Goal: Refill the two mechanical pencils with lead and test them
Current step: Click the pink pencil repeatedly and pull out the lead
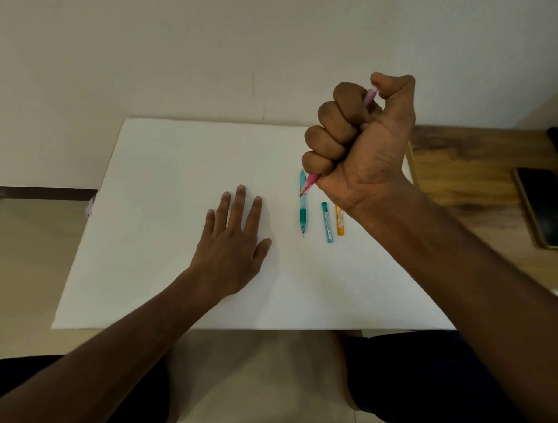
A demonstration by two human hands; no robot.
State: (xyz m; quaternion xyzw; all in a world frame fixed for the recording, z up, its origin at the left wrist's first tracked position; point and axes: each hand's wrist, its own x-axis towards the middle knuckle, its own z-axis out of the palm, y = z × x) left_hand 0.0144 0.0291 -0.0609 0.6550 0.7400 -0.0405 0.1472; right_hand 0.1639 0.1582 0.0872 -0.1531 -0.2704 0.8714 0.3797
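Head view, looking down over both bare forearms onto a large white sheet of paper [175, 189] that covers the near part of a brown wooden tabletop [459, 167]. Raised above the sheet, the right hand [360, 142] is curled into a tight fist around a pink mechanical pencil [311, 182], all four fingers wrapped over the barrel and the thumb bent down onto the pale pink cap end that pokes out at the top of the fist. That pencil slants down and to the left, its tip end showing below the little finger and, from this angle, overlapping the barrel of a translucent teal mechanical pencil [303, 207]. The teal pencil lies flat on the sheet, lengthwise toward the viewer, with its darker grip section and thin metal tip at the near end. Just to its right lie two slim lead cases, side by side and apart from each other: a blue plastic lead case [327, 222] and a shorter orange plastic lead case [339, 221], the latter partly behind the right wrist. Both cases carry small printed labels, too small to read, and whether any lead is inside cannot be told. Well to the left of the pencils, the left hand [234, 241] rests palm down on the sheet, fingers spread and straight, holding nothing. At the far right a dark smartphone [543, 208] lies on the wood.
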